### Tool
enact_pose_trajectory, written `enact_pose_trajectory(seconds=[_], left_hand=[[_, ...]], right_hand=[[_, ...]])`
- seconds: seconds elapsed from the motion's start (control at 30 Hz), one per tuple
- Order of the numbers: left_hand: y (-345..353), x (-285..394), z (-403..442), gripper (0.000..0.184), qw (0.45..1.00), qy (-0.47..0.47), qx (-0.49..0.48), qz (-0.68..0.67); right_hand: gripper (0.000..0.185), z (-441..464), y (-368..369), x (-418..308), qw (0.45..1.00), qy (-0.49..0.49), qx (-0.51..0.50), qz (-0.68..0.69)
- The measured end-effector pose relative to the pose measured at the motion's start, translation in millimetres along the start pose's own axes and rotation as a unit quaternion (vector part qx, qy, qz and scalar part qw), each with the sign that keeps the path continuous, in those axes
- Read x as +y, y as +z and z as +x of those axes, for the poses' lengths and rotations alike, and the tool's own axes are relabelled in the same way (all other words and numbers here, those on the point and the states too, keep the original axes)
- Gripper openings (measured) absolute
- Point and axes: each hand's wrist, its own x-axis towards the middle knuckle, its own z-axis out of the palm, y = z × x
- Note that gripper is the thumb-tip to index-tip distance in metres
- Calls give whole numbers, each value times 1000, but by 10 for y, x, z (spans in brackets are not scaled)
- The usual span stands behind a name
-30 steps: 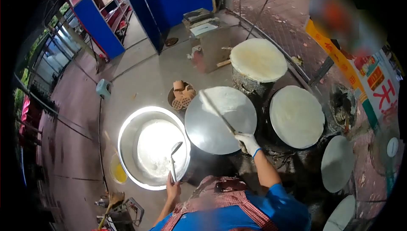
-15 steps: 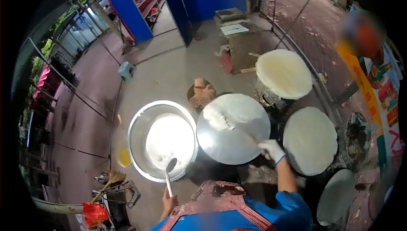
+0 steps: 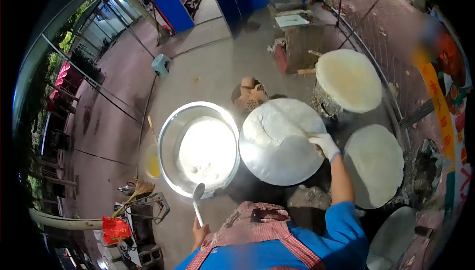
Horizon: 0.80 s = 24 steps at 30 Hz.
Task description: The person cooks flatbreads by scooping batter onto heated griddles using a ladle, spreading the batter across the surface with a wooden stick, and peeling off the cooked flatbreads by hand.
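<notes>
At the lower left, my left hand (image 3: 200, 233) is wrapped round the handle of a ladle (image 3: 198, 191), its bowl at the near rim of a large metal pot (image 3: 166, 139). White batter (image 3: 208, 146) fills the pot's bottom. My right hand (image 3: 325, 146), in a white glove, is closed on a motion-blurred batter spreader (image 3: 312, 136) over the right side of a round griddle (image 3: 277, 168). A patch of pale batter (image 3: 260, 129) covers the griddle's far left part. The spreader's far end is too smeared to make out.
Two more round griddles bear pale sheets, one behind (image 3: 349, 79) and one at right (image 3: 374, 166). Another round plate (image 3: 392, 238) lies at lower right. Perforated clay-coloured blocks (image 3: 251, 94) stand beyond the pot. A yellow-filled container (image 3: 153, 166) is left of it.
The whole view has shifted. My right hand has moved the spreader up across the griddle, and the batter reaches further along its far side. The ladle's bowl has drawn back towards the pot's rim.
</notes>
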Motion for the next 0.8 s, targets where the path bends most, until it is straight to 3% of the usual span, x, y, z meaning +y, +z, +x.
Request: enact_pose_trajectory(seconds=[0.17, 0.27, 0.3, 0.33, 0.4, 0.43, 0.5, 0.53, 0.6, 0.63, 0.7, 0.77, 0.8], left_hand=[[-126, -49, -84, 69, 999, -36, 18, -2], [25, 23, -251, 68, 997, -49, 47, -27], [21, 35, -281, 68, 997, -45, 56, -17], [-32, 36, -301, 68, 997, -40, 63, -1], [-159, -104, -223, 70, 999, -21, 37, -24], [-139, -95, -259, 70, 998, -35, 39, -35], [-242, -186, -285, 69, 992, -46, 33, -110], [-270, -262, -216, 69, 997, -38, 55, -47], [-323, -384, -178, 71, 999, -13, 45, -15], [-153, -112, -325, 74, 995, -71, 76, -2], [-207, -219, -344, 75, 992, -87, 84, -29], [-224, -256, -323, 78, 991, -87, 82, -57], [-275, -301, -319, 78, 991, -84, 82, -63]], right_hand=[[18, -459, 22, 150, 979, 139, -137, -58], [12, -632, -213, 326, 979, 133, -147, -44], [20, -483, -306, 274, 978, 115, -157, -72], [17, -333, -205, 153, 990, 30, -126, -55], [24, 129, 7, -46, 998, -23, -31, -58], [23, 308, 123, -102, 994, -91, -32, -59], [20, 383, 148, -147, 984, -29, -105, -141], [18, 337, 180, -149, 972, 0, -145, -183], [14, -203, 44, -193, 967, 70, -176, -172], [12, -370, -49, -60, 968, 103, -179, -140], [14, -580, -294, 135, 968, 146, -173, -107], [24, -614, -301, -91, 970, 131, -163, -122], [23, -428, -211, -82, 984, 36, -126, -124]])
